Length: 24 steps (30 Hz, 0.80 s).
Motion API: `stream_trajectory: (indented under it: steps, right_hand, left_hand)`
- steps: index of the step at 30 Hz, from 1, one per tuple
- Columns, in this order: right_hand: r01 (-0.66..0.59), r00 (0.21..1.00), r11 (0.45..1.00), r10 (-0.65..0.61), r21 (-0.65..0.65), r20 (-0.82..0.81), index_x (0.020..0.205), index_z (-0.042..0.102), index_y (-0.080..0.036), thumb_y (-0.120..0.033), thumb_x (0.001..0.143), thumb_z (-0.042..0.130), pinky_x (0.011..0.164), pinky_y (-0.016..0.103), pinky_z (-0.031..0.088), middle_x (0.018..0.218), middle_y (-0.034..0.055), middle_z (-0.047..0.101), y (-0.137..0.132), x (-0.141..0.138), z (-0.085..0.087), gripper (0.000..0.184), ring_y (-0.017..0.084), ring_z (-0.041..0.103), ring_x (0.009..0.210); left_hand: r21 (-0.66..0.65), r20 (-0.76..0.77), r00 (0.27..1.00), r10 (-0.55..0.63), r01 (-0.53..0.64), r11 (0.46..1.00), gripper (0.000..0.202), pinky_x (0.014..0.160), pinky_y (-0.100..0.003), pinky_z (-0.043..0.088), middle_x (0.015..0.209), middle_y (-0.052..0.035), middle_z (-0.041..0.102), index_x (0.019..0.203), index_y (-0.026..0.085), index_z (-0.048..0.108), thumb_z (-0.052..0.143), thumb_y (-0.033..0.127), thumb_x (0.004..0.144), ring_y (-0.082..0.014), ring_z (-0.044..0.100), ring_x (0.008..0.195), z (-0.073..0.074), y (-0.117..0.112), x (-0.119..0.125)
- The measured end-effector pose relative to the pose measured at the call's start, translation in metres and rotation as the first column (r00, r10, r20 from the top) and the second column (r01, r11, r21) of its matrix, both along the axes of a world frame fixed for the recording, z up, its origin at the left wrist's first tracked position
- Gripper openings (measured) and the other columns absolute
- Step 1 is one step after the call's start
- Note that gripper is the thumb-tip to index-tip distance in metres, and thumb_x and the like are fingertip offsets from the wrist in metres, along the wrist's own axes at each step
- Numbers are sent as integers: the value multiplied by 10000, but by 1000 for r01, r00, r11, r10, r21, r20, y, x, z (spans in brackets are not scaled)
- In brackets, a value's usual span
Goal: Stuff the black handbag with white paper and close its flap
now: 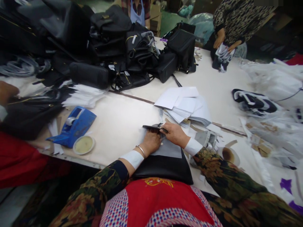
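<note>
A flat black bag [165, 165] lies on the table in front of me, with a grey sheet [168, 149] over its upper part. My left hand [151, 141] rests closed on the bag's far end, next to a black strip [151, 127] along its top edge. My right hand [174, 133] is closed in a pinch right beside it, on the same strip and a small metal piece. What exactly the fingers grip is too small to tell. A stack of white paper sheets [183, 104] lies just beyond my hands.
A blue tape dispenser [75, 125] and a round lid [83, 144] sit at the left. Several black bags [132, 53] are heaped at the back. White wrapping and plastic [272, 82] fill the right side. Another person [234, 19] handles a wrapped item at the far right corner. A red sleeve [21, 157] lies at left.
</note>
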State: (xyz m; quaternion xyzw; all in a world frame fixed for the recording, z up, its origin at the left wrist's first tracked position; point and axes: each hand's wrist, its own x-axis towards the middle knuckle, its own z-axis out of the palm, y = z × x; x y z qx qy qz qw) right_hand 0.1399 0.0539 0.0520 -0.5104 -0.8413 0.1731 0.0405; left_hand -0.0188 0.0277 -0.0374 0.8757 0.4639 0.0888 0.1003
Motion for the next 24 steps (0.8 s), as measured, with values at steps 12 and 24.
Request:
stream_trajectory:
  steps: [12, 24]
  right_hand:
    - [-158, 980, 968, 177, 195, -89, 1236, 610, -120, -209, 986, 484, 812, 339, 493, 1038, 130, 649, -68, 22, -59, 293, 231, 578, 928]
    - [-241, 954, 967, 221, 80, 201, 1297, 596, -94, -147, 968, 453, 796, 401, 447, 1051, 159, 607, -83, 7, -45, 363, 273, 501, 963]
  left_hand:
    - [-133, 38, 983, -182, 185, 974, 479, 1180, -567, 265, 1356, -122, 594, 1289, 243, 624, 696, 402, 843, -349, 431, 1347, 22, -24, -69]
    - [-322, 240, 830, 504, -422, 848, 513, 927, -461, 565, 1122, -210, 635, 1244, 28, 547, 649, 282, 811, -305, 639, 1042, 7, -58, -93]
